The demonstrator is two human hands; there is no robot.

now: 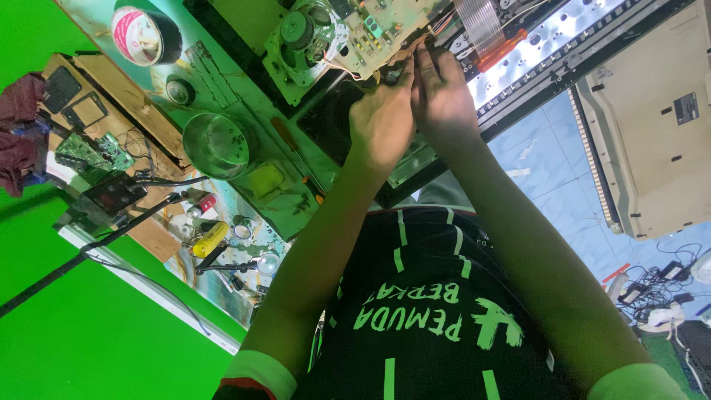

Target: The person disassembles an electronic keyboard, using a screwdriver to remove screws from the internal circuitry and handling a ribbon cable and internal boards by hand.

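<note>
My left hand (381, 122) and my right hand (443, 92) meet, fingertips together, at the near edge of a pale circuit board (378, 26). Between them they pinch a small dark part (394, 74) with thin wires running to the board. A green disc-drive mechanism (300, 41) with round black wheels sits left of the board. A flat ribbon cable (480, 22) and an orange-handled tool (503, 48) lie just right of my right hand. What the fingertips grip is partly hidden by the hands.
A tape roll (144, 33), a metal bowl (218, 144), small green circuit boards (89, 148) and a yellow tool (209, 238) crowd the bench at left. A shiny strip panel (552, 41) and a beige casing (652, 111) lie right. Cables (659, 285) pile on the floor.
</note>
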